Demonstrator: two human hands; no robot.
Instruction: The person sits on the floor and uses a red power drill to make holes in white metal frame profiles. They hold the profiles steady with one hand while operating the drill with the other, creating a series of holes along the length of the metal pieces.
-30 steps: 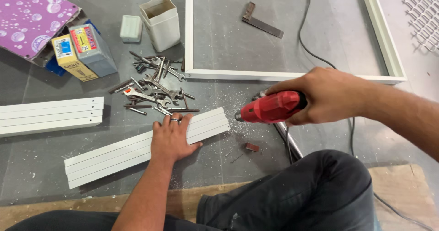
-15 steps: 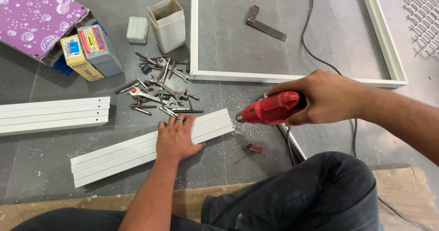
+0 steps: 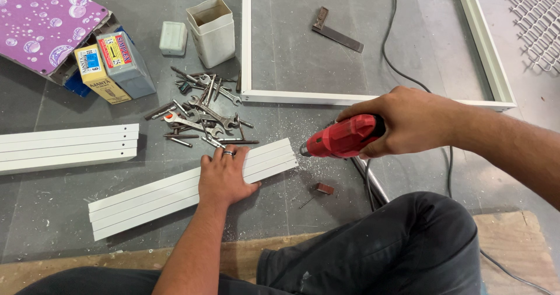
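The left hand (image 3: 224, 178) presses flat, fingers spread, on the white ribbed profile (image 3: 192, 187), pinning it for drilling. At its three o'clock, the right hand (image 3: 408, 123) grips the red electric drill (image 3: 344, 137), bit against the profile's end.

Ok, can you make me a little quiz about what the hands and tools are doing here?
1. True or false: the left hand lies flat on the white strip.
2. Which hand holds the red drill?
3. The pile of spanners lies: A) inside the white frame, B) on the floor beside the frame, C) in the white cup.

Key: 1 true. 2 the right hand. 3 B.
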